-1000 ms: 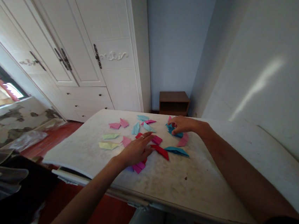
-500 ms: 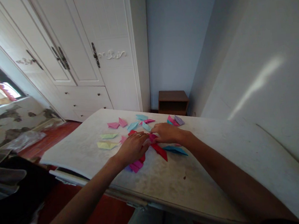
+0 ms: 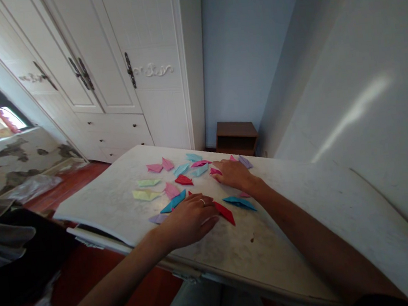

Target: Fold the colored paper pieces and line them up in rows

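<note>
Folded paper pieces in several colours lie on the pale tabletop (image 3: pixel 123 211). My left hand (image 3: pixel 190 219), with a ring on one finger, rests low over the near pieces, fingers extended and thumb apart. A red folded piece (image 3: pixel 225 213) sticks out past its fingertips, and a blue folded piece (image 3: pixel 172 202) lies beside its knuckles. Farther back, my right hand (image 3: pixel 233 174) pinches a magenta folded piece (image 3: pixel 215 171) between thumb and fingers. A red boat-like piece (image 3: pixel 184 180) sits between the hands, towards the left. What lies beneath my left palm is hidden.
Yellow folded pieces (image 3: pixel 146 194) and pink ones (image 3: pixel 154 168) lie at the left, light-blue ones (image 3: pixel 181 169) at the back. Another blue piece (image 3: pixel 239 203) lies under my right forearm's inner side. A white wardrobe (image 3: pixel 163 108) and brown cabinet (image 3: pixel 236 130) stand beyond the table.
My left hand has moved nearer to me, uncovering the red boat-like piece and the blue one. My right hand has shifted slightly right, with the magenta piece at its fingertips.
</note>
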The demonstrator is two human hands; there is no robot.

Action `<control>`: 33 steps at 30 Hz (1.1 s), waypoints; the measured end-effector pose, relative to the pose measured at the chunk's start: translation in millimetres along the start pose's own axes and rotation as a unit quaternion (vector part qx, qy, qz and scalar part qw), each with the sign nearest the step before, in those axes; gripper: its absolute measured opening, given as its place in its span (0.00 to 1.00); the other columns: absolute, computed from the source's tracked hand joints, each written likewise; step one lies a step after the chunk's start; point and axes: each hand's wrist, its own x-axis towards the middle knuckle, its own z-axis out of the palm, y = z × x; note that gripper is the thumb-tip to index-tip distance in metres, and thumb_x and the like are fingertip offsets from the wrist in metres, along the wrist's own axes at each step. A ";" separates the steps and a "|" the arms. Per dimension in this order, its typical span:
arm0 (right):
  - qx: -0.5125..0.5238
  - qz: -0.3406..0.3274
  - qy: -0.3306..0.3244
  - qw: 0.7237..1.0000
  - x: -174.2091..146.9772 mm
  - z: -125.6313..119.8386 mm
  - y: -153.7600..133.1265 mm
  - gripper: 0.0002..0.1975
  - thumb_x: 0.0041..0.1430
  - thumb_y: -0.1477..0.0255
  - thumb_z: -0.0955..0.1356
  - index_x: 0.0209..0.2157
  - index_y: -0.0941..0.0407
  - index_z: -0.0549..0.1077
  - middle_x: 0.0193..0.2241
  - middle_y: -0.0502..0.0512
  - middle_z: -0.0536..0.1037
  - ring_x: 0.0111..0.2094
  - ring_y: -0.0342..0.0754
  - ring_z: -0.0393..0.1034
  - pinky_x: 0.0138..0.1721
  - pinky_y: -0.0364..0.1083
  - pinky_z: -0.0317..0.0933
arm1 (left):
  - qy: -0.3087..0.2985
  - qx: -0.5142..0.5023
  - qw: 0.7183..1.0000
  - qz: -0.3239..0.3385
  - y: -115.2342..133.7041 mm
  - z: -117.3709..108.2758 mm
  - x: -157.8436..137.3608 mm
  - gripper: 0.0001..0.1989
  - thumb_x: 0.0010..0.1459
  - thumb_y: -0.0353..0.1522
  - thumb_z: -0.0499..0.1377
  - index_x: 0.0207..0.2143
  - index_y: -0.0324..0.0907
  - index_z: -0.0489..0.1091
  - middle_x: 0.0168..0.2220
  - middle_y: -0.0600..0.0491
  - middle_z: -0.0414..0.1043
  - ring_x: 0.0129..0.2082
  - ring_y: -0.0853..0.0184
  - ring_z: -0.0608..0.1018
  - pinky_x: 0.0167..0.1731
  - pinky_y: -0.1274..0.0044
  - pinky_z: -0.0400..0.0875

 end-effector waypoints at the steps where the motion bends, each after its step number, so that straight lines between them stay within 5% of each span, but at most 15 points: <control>1: 0.003 0.004 -0.001 1.000 -0.1 -0.2 -0.8 0.19 0.65 0.62 0.62 0.53 0.57 0.68 0.48 0.64 0.75 0.48 0.55 0.70 0.45 0.48 0.60 | 0.005 -0.001 1.000 -0.008 1.0 -2.3 -2.5 0.12 0.65 0.33 0.50 0.42 0.43 0.73 0.42 0.48 0.75 0.47 0.62 0.74 0.52 0.68 0.64; 7: 0.014 -0.024 0.000 1.000 -0.7 -5.0 -1.5 0.17 0.64 0.65 0.63 0.49 0.58 0.73 0.46 0.63 0.76 0.48 0.55 0.69 0.46 0.48 0.59 | 0.047 -0.053 0.995 -0.067 22.1 -11.8 -23.5 0.10 0.64 0.33 0.51 0.35 0.41 0.71 0.33 0.51 0.74 0.35 0.66 0.75 0.38 0.74 0.66; 12: 0.024 -0.027 0.036 0.999 -1.2 -10.4 -6.0 0.13 0.63 0.68 0.62 0.44 0.58 0.74 0.43 0.62 0.76 0.45 0.53 0.69 0.43 0.46 0.58 | 0.087 -0.127 0.985 -0.083 41.5 18.0 -34.7 0.10 0.58 0.31 0.54 0.23 0.42 0.60 0.22 0.56 0.66 0.21 0.72 0.66 0.23 0.78 0.57; 16: 0.035 0.025 0.064 0.997 -5.4 -12.0 -17.0 0.09 0.62 0.69 0.62 0.40 0.57 0.72 0.37 0.59 0.78 0.37 0.50 0.70 0.32 0.43 0.55 | 0.103 -0.186 0.975 -0.057 42.9 45.5 -33.3 0.16 0.55 0.27 0.51 0.17 0.43 0.49 0.15 0.59 0.53 0.16 0.74 0.57 0.20 0.77 0.49; 20: 0.037 0.084 0.084 0.992 -8.4 -9.7 -24.3 0.09 0.61 0.72 0.61 0.33 0.55 0.72 0.26 0.54 0.76 0.27 0.47 0.67 0.26 0.43 0.47 | 0.102 -0.239 0.964 -0.052 41.9 49.1 -31.3 0.20 0.59 0.31 0.52 0.16 0.42 0.47 0.14 0.60 0.51 0.15 0.75 0.55 0.20 0.76 0.47; 27: 0.103 0.046 0.127 0.985 -5.2 0.1 -35.0 0.22 0.61 0.63 0.61 0.16 0.56 0.63 0.15 0.49 0.64 0.19 0.42 0.56 0.24 0.45 0.42 | 0.087 -0.434 0.891 -0.102 34.3 40.6 -36.7 0.27 0.63 0.43 0.51 0.15 0.41 0.47 0.14 0.61 0.43 0.15 0.77 0.51 0.18 0.78 0.45; 33: 0.103 0.030 0.092 0.990 15.6 -6.3 -60.8 0.19 0.61 0.59 0.62 0.26 0.56 0.74 0.21 0.51 0.73 0.23 0.44 0.64 0.25 0.43 0.49 | 0.065 -0.514 0.852 -0.075 30.1 33.2 -40.9 0.28 0.64 0.45 0.49 0.15 0.41 0.47 0.15 0.61 0.43 0.16 0.77 0.49 0.18 0.78 0.43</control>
